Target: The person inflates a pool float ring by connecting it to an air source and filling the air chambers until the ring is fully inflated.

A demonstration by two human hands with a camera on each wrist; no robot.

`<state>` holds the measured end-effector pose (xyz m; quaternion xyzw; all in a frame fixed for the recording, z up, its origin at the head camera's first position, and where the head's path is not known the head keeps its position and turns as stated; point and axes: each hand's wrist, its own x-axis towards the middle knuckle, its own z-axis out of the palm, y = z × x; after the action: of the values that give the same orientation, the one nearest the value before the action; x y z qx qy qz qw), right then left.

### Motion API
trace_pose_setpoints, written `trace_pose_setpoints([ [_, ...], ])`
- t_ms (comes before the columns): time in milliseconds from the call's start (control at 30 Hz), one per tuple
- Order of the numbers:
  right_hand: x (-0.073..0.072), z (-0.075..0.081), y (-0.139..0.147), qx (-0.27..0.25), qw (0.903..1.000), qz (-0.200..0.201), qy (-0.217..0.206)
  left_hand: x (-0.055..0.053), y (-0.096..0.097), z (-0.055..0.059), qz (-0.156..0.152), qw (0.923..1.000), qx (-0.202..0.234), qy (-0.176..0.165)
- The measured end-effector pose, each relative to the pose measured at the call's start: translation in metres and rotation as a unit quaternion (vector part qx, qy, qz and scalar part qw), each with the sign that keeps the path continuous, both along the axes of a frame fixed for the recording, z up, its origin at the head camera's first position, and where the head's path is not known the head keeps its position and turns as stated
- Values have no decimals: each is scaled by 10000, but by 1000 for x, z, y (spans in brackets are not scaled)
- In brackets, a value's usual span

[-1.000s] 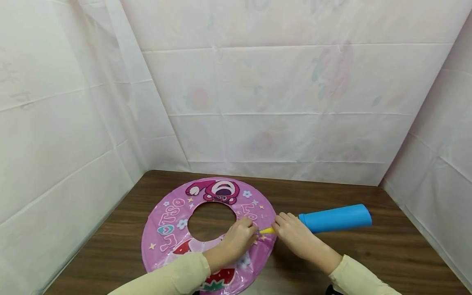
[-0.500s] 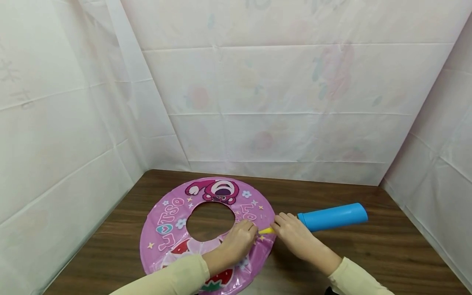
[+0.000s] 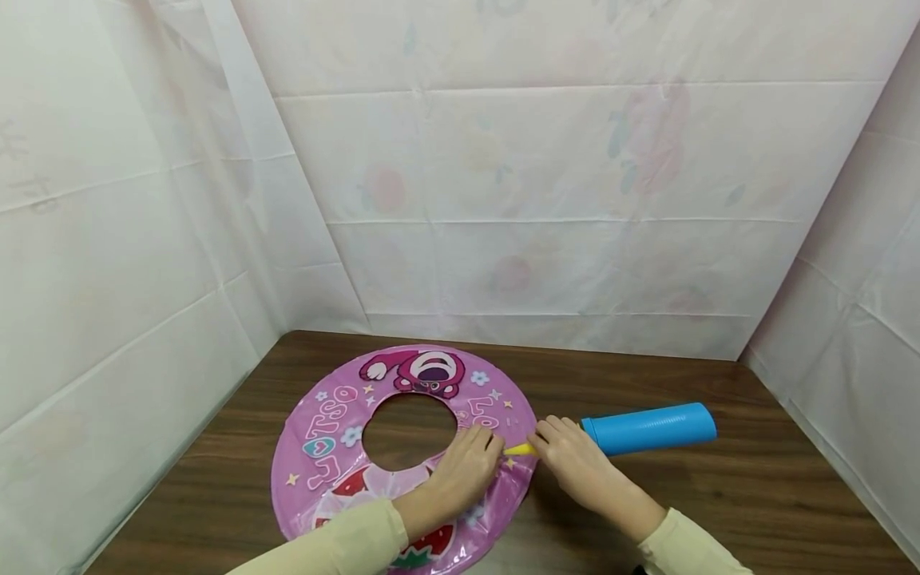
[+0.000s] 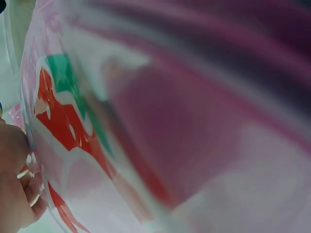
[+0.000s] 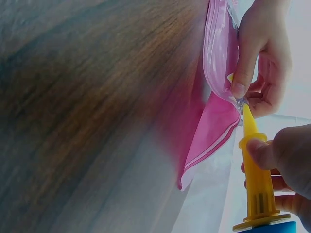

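Observation:
A pink swim ring (image 3: 302, 447) printed with a bear, strawberries and lettering lies on the brown table. My left hand (image 3: 463, 467) is over its right side, and in the right wrist view its thumb and fingers pinch the clear valve (image 5: 240, 103). My right hand (image 3: 571, 463) grips the yellow nozzle (image 5: 257, 184) of a blue hand pump (image 3: 650, 430). The nozzle's tip is right at the valve. The pump's blue barrel extends to the right of my hand. In the left wrist view the ring's glossy film (image 4: 77, 126) fills most of the picture.
The dark wood table (image 3: 719, 503) carries the ring and runs to the back wall. Pale printed sheeting (image 3: 539, 200) hangs behind it and on both sides.
The blue pump barrel has shifted slightly left, its far end dipping then and now a little. The ring has slid slightly left. Both hands keep their holds.

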<state>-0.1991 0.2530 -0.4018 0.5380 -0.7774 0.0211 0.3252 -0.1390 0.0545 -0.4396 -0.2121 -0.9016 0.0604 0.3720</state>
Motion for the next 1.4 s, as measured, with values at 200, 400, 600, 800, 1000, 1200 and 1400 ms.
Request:
trace_pose_setpoints([
  [200, -2, -3, 1, -54, 10000, -4, -18, -2, 2, -1, 139, 9998, -12, -123],
  [400, -1, -7, 2, -216, 9997, 63, 63, -1, 1, 1, 163, 9965, -474, -662],
  [600, 2, -7, 0, -244, 9994, 140, 224, 0, 3, 4, 297, 9906, -966, -919],
  [800, 5, -6, -6, -155, 9984, 100, 543, 0, 5, 5, 375, 9902, -1284, -397],
  [1000, 9, -5, -9, -6, 9988, -70, 482, 1, 8, 9, 336, 9885, -1424, -388],
  [1200, 10, -2, -10, 31, 9995, -235, 193, 0, 6, 16, 203, 9880, -1264, -869],
  [1400, 14, -1, -7, -59, 9994, -341, -97, 4, -1, 17, 83, 9947, -621, -820],
])
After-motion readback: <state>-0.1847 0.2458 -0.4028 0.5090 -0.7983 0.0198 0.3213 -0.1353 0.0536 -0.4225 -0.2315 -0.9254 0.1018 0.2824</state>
